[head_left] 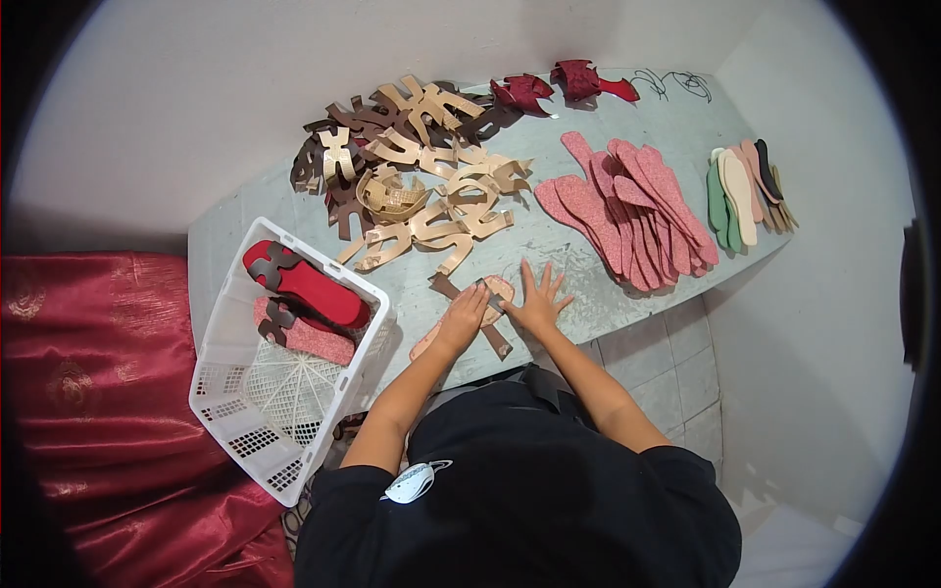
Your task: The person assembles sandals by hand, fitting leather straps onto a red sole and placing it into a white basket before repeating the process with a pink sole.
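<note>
At the table's front edge lies a pink insole [423, 343] with a dark brown sandal strap [496, 341] across it, its ends sticking out on both sides. My left hand [465, 318] lies flat over the insole and strap, fingers stretched out, covering their middle. Just to the right, my right hand [536, 304] rests on the tabletop with its fingers spread, thumb side close to the insole's rounded end. Neither hand is wrapped around anything.
Tan strap pieces [431, 227] and brown ones pile up behind my hands. Pink insoles [627, 211] are stacked to the right, coloured insoles [737, 196] farther right. Red uppers [522, 93] lie at the back. A white plastic basket [214, 377] at left holds a red sandal [323, 294].
</note>
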`<state>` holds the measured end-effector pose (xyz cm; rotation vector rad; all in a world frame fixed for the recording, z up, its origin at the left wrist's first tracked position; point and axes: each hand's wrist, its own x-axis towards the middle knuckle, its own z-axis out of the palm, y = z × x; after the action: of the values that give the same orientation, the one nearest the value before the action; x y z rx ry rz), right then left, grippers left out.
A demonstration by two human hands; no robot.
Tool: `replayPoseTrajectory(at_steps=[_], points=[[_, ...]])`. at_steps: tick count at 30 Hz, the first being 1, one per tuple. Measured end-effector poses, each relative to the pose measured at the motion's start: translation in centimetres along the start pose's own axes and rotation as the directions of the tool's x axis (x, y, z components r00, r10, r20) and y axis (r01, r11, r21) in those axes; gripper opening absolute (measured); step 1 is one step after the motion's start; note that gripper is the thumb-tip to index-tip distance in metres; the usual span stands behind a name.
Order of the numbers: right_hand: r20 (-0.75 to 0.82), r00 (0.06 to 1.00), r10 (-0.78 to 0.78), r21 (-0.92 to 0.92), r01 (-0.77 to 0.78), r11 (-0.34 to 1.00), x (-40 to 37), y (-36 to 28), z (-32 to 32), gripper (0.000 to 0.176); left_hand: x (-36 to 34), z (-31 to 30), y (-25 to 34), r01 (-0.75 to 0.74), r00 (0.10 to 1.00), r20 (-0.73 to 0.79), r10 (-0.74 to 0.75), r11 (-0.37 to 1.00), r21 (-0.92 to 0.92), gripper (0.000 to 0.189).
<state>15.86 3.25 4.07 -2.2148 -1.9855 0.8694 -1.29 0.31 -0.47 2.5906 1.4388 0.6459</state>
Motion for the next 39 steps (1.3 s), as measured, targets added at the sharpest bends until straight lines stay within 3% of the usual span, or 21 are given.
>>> replayPoseTrajectory(at_steps=[1, 3, 5, 7, 8, 11, 15, 17, 20, 25, 27, 33, 35, 39], points=[[0.000, 1.000, -0.002, 0.000, 0.002, 1.000, 0.0, 0.1, 0.1, 0.100, -0.1, -0.1, 0.1, -0.003, 1.000, -0.003, 0.003, 1.000, 0.002, 0.041], [-0.063, 0.979, -0.194, -0.075, 0.189, 0.979, 0.2, 0.7, 0.3, 0.085, -0.2, -0.2, 0.5, 0.020, 1.000, -0.001, -0.020, 0.999, -0.049, 0.041], [-0.048, 0.973, -0.226, -0.087, 0.221, 0.971, 0.5, 1.1, 0.6, 0.080, -0.2, -0.5, 1.0, 0.043, 0.999, -0.004, -0.044, 0.995, -0.095, 0.043], [-0.038, 0.964, -0.264, -0.100, 0.259, 0.961, 1.0, 1.0, 0.3, 0.075, -0.4, -1.0, 1.5, 0.103, 0.994, 0.053, -0.096, 0.984, -0.146, 0.064], [0.009, 0.960, -0.280, -0.109, 0.280, 0.954, 1.2, 1.0, 0.1, 0.071, -0.6, -1.3, 1.7, 0.104, 0.994, 0.046, -0.099, 0.984, -0.141, 0.064], [0.095, 0.947, -0.306, -0.133, 0.316, 0.939, 2.1, 1.2, 0.3, 0.066, -1.3, -1.3, 1.8, 0.133, 0.979, 0.175, -0.102, 0.976, -0.174, 0.098], [0.155, 0.944, -0.290, -0.143, 0.312, 0.939, 2.4, 1.0, 0.1, 0.063, -1.4, -1.5, 2.8, 0.170, 0.964, 0.221, -0.149, 0.982, -0.080, 0.098], [0.165, 0.943, -0.290, -0.158, 0.316, 0.936, 2.5, 0.8, -0.2, 0.063, -1.3, -1.3, 3.6, 0.310, 0.930, 0.224, -0.291, 0.949, -0.054, 0.096], [0.172, 0.936, -0.308, -0.203, 0.340, 0.918, 2.8, 0.6, -0.3, 0.064, -1.5, -0.1, 3.9, 0.367, 0.919, 0.168, -0.357, 0.929, -0.034, 0.085], [0.231, 0.882, -0.411, -0.214, 0.458, 0.863, 3.9, -0.1, -1.2, 0.067, -2.0, 0.2, 3.0, 0.384, 0.916, 0.138, -0.377, 0.923, -0.024, 0.072], [0.327, 0.854, -0.404, -0.283, 0.497, 0.821, 4.5, -0.4, -1.5, 0.068, -1.9, 0.1, 3.0, 0.384, 0.914, 0.138, -0.382, 0.923, 0.011, 0.069], [0.301, 0.867, -0.398, -0.238, 0.472, 0.849, 4.1, 0.4, -1.0, 0.067, -1.9, -0.7, 2.1, 0.310, 0.943, 0.142, -0.300, 0.949, -0.054, 0.071], [0.269, 0.878, -0.395, -0.233, 0.457, 0.858, 3.5, 0.8, -0.8, 0.067, -2.0, -1.2, 1.3, 0.228, 0.966, 0.160, -0.204, 0.962, -0.148, 0.069], [0.163, 0.926, -0.342, -0.207, 0.370, 0.906, 1.2, 1.3, 0.0, 0.066, -1.7, -2.1, -0.6, 0.091, 0.967, 0.249, -0.052, 0.985, -0.148, 0.068]])
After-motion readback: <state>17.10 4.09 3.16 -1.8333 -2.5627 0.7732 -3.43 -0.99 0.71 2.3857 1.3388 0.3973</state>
